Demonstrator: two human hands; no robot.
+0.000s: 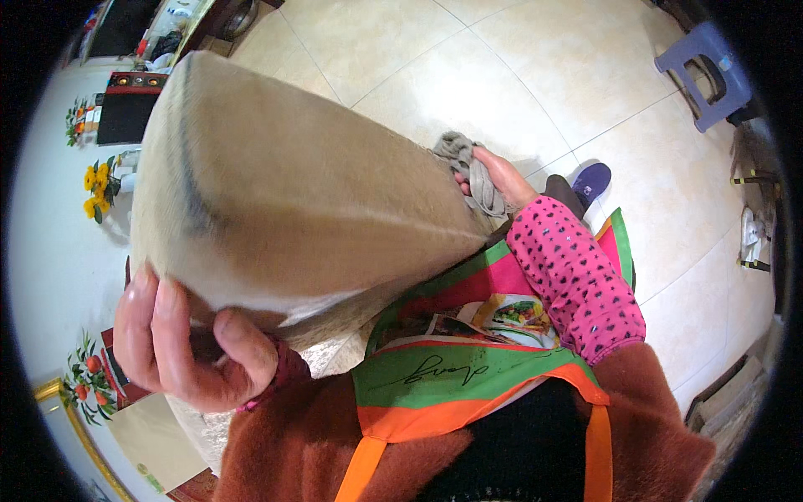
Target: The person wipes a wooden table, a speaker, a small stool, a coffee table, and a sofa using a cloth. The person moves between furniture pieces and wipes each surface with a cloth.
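A large beige fabric-covered block (pixel 313 157), which looks like a sofa cushion, fills the space before me. A dark streak runs along the bend near its far left end. My right hand (pixel 499 176) clutches a crumpled grey cloth (pixel 483 188) at the block's right side, close against its surface. My left hand (pixel 194 351) is at the near left edge, its fingers curled and its thumb apart. Its fingertips overlap the edge, but whether they grip it cannot be told. A green, pink and orange apron (pixel 426 376) lies under the block's near corner.
Pale floor tiles (pixel 502 81) spread ahead and to the right. A blue plastic stool (pixel 709 75) stands at the upper right. One purple shoe (pixel 591 182) shows beyond my right wrist. Yellow flowers (pixel 97 188) and a dark speaker (pixel 128 116) are along the left wall.
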